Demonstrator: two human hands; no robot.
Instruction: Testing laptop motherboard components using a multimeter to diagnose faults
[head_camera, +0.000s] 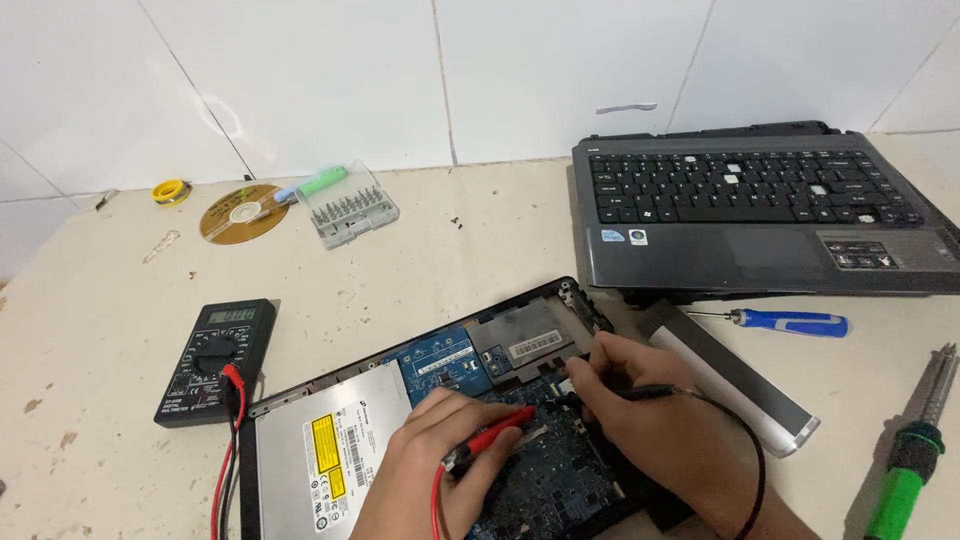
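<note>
A beige, speckled surface (480, 240) runs back to a white tiled wall (500, 70). Beneath both grips lies an opened black laptop base with a bare blue circuit board (560, 470). The left hand (430, 470) pinches a red probe (495, 432), tip on the board just ahead of it; the right hand (640, 405) pinches a black probe (650, 393) — tip near the red one. Left of the grips sits a black multimeter (215, 360); beyond them, a grey keyboard deck (760, 215).
</note>
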